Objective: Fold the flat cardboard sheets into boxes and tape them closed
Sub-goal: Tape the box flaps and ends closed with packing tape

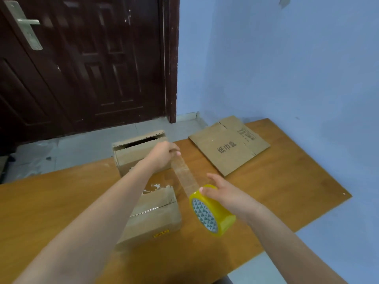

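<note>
The right hand (227, 194) holds the yellow tape roll (212, 211) in a curled grip, above the tabletop (276, 181) just right of the near box (151, 214). The left hand (164, 153) pinches the free end of the strip (184, 174), which is drawn taut between the two hands. This looks like the taping step: a length is being pulled off for a seam. The near box appears already taped along its top; the far box (139, 152) has a gap at its top. A flat sheet (229, 145) lies unfolded at the far right. Next, the strip probably needs laying along the open seam, pressing flat, then tearing.
</note>
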Action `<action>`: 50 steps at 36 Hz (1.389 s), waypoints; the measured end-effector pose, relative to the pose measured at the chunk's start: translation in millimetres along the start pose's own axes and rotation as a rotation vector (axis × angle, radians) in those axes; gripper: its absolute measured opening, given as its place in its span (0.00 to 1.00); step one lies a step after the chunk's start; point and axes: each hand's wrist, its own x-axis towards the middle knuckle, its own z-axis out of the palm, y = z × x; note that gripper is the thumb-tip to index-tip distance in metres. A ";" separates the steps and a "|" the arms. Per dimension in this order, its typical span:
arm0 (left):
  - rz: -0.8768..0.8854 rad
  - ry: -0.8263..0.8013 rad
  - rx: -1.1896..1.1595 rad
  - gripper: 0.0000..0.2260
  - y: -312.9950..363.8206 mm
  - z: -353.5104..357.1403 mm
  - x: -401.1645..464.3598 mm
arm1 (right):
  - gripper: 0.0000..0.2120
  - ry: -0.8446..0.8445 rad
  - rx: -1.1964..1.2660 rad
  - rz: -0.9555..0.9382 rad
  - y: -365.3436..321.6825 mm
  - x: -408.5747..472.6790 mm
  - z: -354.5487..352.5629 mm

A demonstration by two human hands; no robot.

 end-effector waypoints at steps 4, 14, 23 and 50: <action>-0.077 0.000 -0.179 0.18 -8.9 3.5 -0.1 | 0.30 0.066 0.030 -0.018 20.0 -1.7 2.9; -0.040 -0.091 -0.163 0.06 -28.3 14.1 -8.0 | 0.19 0.113 0.038 0.037 57.6 -4.2 32.9; -0.013 0.111 0.089 0.08 -56.5 45.3 -25.0 | 0.10 -0.012 0.125 0.010 73.0 -6.6 53.1; 0.221 0.367 0.206 0.05 -75.3 82.5 -26.8 | 0.13 -0.107 0.092 0.057 113.1 15.6 75.3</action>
